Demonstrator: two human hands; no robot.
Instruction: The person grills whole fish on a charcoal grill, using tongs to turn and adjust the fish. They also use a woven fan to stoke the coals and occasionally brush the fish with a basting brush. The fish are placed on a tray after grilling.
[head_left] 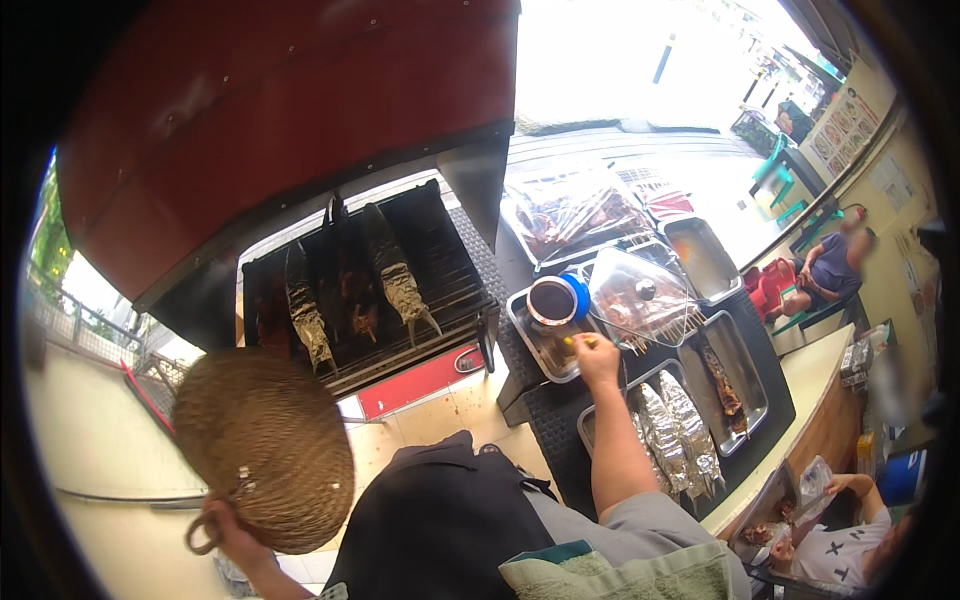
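My left hand is closed round the looped handle of a broad woven fan, held up at the lower left beside the grill. Over a metal tray with brown sauce, my right hand grips a small yellow-handled tool; its far end cannot be made out. Just beyond that hand stands a round container of dark sauce with a blue part at its side. Fish partly wrapped in foil lie on the grill bars, with a browned piece between them.
Right of the grill, a black table holds a tray of foil-wrapped fish, a tray with one browned fish, covered skewers and an orange-stained tray. A red hood overhangs the grill. A seated person and another handling food are at right.
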